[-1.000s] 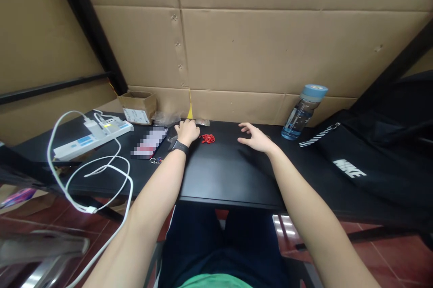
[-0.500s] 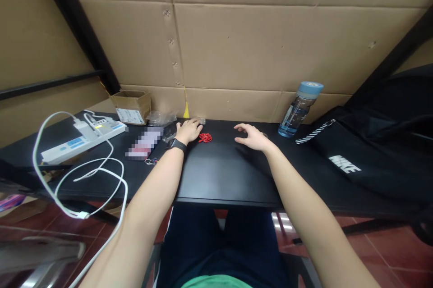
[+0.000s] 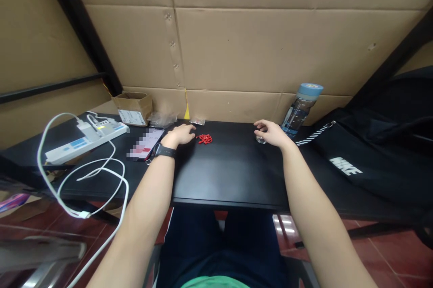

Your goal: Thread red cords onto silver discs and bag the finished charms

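Observation:
My left hand (image 3: 182,134) is over the black table, fingers apart and nothing seen in them, just left of a small heap of red cord (image 3: 204,139). Farther right, my right hand (image 3: 269,132) has its fingers curved and apart above a small shiny round object (image 3: 260,139); whether they touch it cannot be made out. The blue-lidded water bottle (image 3: 299,108) stands right behind that hand. A small clear packet (image 3: 197,122) lies behind the red cord, near the cardboard wall.
At the left are a white power strip (image 3: 86,143) with looping white cables, an open cardboard box (image 3: 134,107), crumpled clear plastic (image 3: 162,120) and a blurred-out phone-like item (image 3: 146,144). A black NIKE bag (image 3: 365,153) fills the right side of the table (image 3: 230,180).
My right hand has moved right, toward the bottle, and the small round object now shows beneath it. My left hand has shifted slightly left and nearer, uncovering the small clear packet.

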{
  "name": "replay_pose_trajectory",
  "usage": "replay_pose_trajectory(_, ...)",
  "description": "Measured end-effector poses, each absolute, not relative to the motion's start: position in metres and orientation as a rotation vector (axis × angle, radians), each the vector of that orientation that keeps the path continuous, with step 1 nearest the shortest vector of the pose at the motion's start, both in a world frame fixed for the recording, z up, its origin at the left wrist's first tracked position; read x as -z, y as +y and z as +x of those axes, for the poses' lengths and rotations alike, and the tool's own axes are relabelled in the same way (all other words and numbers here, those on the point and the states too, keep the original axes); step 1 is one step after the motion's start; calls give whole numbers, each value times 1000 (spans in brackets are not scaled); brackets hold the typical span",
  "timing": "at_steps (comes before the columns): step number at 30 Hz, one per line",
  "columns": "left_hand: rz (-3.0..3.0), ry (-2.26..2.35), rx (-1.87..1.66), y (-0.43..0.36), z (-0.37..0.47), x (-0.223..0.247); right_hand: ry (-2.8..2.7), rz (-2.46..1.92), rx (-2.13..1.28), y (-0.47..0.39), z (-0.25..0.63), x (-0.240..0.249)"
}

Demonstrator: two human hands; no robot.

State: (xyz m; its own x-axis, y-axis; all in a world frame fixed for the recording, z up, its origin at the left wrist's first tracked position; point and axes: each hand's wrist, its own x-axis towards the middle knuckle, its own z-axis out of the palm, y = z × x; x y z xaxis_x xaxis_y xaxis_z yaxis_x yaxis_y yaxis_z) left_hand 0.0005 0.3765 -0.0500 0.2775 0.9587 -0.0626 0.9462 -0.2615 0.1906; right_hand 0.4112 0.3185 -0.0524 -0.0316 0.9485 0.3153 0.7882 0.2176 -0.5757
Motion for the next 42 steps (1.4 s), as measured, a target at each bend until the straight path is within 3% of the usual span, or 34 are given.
replay_pose_trajectory(20, 2498, 1707, -154, 374, 9, 63, -1951, -1498, -441, 319, 398, 60)
replay_pose_trajectory(31, 2551, 1672, -460, 374, 7, 65, -1958, -1400, -482, 317, 394, 57)
replay_pose_trajectory(37, 2452, 1809, -1109, 381, -15, 28, -1978, -1380, -471, 315, 391, 53)
replay_pose_trajectory(42, 2380, 1990, -1046, 427, -54, -27, -1982, -1393, -450, 313, 390, 52)
